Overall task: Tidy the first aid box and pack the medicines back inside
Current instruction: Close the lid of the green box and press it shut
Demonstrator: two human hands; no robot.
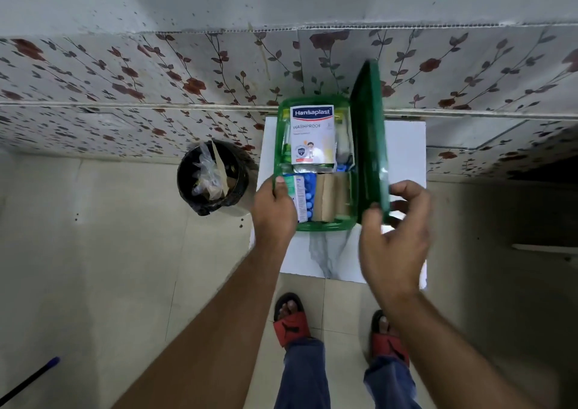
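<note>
A green translucent first aid box [325,225] sits on a small white table [406,145]. Its lid [370,139] stands upright along the right side. Inside lie a white Hansaplast plaster packet [312,134], a small white and teal medicine carton [298,197], a blue blister strip [309,196] and tan bandage rolls [328,197]. My left hand [273,211] grips the box's left rim near the front corner. My right hand [395,233] holds the lid's near end, thumb on the inner face and fingers curled behind it.
A black waste bin [211,178] with plastic and paper scraps stands on the floor left of the table. A floral-tiled wall rises behind. A crumpled clear plastic bag [322,252] lies on the table's front. My sandalled feet [291,321] are below the table edge.
</note>
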